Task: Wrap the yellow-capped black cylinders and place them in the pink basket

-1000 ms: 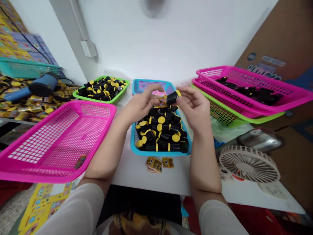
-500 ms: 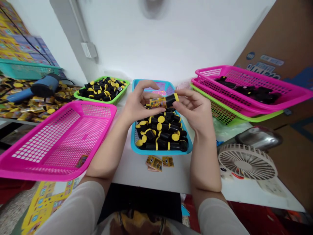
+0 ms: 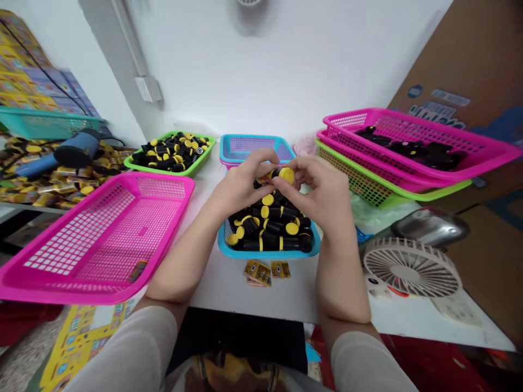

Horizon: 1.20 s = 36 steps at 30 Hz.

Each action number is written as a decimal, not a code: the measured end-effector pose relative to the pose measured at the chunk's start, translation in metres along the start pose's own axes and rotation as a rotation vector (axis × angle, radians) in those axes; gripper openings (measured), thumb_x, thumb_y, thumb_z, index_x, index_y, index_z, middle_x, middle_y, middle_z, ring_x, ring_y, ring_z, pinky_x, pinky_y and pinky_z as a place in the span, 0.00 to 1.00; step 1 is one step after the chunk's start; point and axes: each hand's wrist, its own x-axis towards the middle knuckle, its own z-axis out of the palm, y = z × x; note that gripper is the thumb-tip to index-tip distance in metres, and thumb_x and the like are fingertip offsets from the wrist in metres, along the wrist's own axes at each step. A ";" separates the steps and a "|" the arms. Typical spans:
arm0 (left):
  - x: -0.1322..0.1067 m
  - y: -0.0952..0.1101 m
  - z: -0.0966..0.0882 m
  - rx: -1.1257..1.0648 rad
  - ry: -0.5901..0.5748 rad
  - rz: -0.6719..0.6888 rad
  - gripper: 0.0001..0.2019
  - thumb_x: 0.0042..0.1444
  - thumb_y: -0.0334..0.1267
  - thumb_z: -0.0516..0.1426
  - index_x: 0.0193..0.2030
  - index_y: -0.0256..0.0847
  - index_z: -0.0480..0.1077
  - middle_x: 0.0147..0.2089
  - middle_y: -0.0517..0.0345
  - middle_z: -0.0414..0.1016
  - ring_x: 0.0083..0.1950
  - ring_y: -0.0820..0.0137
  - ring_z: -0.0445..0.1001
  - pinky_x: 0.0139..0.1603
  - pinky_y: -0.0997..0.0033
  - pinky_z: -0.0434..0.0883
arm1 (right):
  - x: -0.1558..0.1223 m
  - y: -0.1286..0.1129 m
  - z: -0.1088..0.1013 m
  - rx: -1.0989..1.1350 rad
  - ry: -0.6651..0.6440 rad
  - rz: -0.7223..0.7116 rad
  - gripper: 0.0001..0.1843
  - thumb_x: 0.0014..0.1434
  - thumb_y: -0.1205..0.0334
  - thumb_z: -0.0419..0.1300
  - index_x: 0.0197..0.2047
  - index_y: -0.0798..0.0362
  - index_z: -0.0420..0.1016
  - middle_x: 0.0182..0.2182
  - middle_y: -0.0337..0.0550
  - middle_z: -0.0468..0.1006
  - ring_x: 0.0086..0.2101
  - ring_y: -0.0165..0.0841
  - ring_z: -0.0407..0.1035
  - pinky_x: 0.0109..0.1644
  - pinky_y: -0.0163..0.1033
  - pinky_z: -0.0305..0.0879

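Note:
Between my two hands is a small black cylinder with a yellow cap (image 3: pixel 287 175), its cap end turned toward me and most of its body hidden by fingers. My left hand (image 3: pixel 245 182) grips its far end, fingers curled round. The fingers and thumb of my right hand (image 3: pixel 321 188) close on the capped end. Right below, a blue basket (image 3: pixel 269 254) holds many similar black cylinders with yellow caps (image 3: pixel 269 226). In front of that basket, small yellow printed labels (image 3: pixel 258 272) lie on the white table (image 3: pixel 253 299).
At left stands a pink basket (image 3: pixel 102 296) with one label inside. Behind it sits a green basket (image 3: pixel 200 158) of cylinders, beside a heap of labelled ones (image 3: pixel 61 185). Stacked baskets (image 3: pixel 408 182), a steel object (image 3: pixel 433 226) and a fan (image 3: pixel 412 269) are at right.
The cylinder, earlier lying sideways with its yellow label showing, has turned so its cap faces me. Both hands have come closer together around it and sit slightly lower.

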 end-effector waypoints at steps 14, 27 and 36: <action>0.003 0.010 0.008 -0.091 0.267 -0.210 0.40 0.57 0.42 0.72 0.70 0.53 0.55 0.65 0.48 0.76 0.49 0.60 0.88 0.49 0.62 0.83 | 0.000 0.002 0.014 -0.010 0.071 -0.239 0.15 0.75 0.54 0.54 0.59 0.44 0.76 0.57 0.48 0.84 0.58 0.43 0.79 0.63 0.53 0.79; 0.008 0.020 -0.008 -0.630 0.030 -0.408 0.29 0.56 0.38 0.63 0.60 0.50 0.53 0.30 0.71 0.73 0.26 0.72 0.78 0.27 0.73 0.71 | -0.006 -0.003 0.039 -0.191 0.041 -0.447 0.29 0.68 0.67 0.55 0.71 0.47 0.65 0.64 0.49 0.80 0.66 0.43 0.73 0.74 0.54 0.72; 0.003 0.025 -0.008 -0.413 0.032 -0.387 0.35 0.53 0.29 0.62 0.66 0.45 0.53 0.26 0.76 0.55 0.22 0.78 0.64 0.24 0.78 0.56 | -0.007 0.007 0.048 -0.215 0.003 -0.542 0.23 0.72 0.66 0.58 0.68 0.48 0.73 0.58 0.49 0.83 0.62 0.44 0.76 0.70 0.57 0.75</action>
